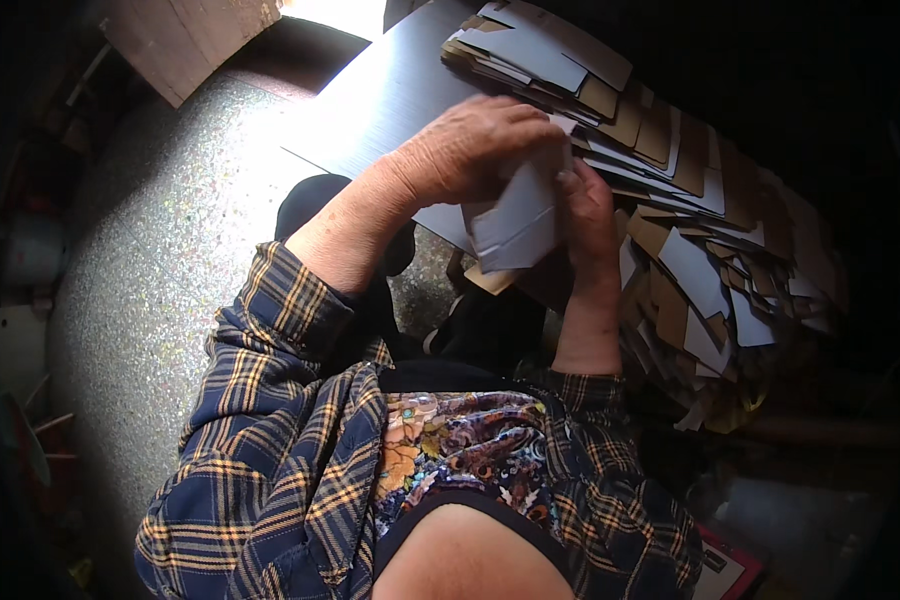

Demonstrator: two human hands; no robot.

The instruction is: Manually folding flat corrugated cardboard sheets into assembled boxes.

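Between my hands, over the near edge of the table, is a small folding carton (520,222), white outside and partly folded. My left hand (485,140) reaches across its top with the fingers bent down over the upper end; some fingertips are hidden behind the card. My right hand (590,215) closes on the carton's right side, thumb near the upper edge. Just beyond both hands, a heap of flat white and brown carton blanks (660,150) overlaps on the table.
The grey table (370,105) runs under the heap. More loose blanks (690,290) spill down at the right. A wooden board (195,40) stands at the upper left above the speckled floor (160,240). A pink-edged flat item (725,565) lies low on the right.
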